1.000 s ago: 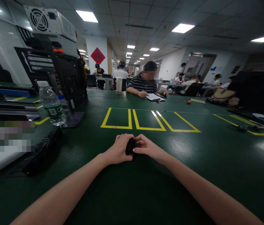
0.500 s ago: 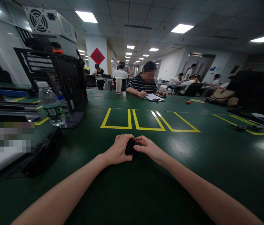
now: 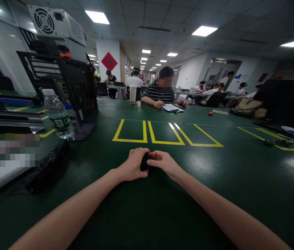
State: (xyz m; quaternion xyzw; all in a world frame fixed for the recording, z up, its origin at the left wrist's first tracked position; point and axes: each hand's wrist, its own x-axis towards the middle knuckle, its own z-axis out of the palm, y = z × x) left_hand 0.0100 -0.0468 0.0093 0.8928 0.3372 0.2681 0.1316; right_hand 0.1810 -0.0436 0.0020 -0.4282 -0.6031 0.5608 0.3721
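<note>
One small, rounded black object (image 3: 144,161), perhaps plastic, sits at the centre of the frame, clasped in the bare left hand (image 3: 132,165) — the bare right hand (image 3: 164,163) holds bent fingertips at its right side, though whether they pinch it I cannot tell. It looks light, stiff and possibly slick — its opposite sides seem the surest hold

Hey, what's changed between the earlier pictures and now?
The right hand's thumb has shifted slightly up the black object. A standing person in the background has moved rightward in view. I see nothing newly grasped or released. The left hand still holds the black object; the bottle and yellow tape stay put.
</note>
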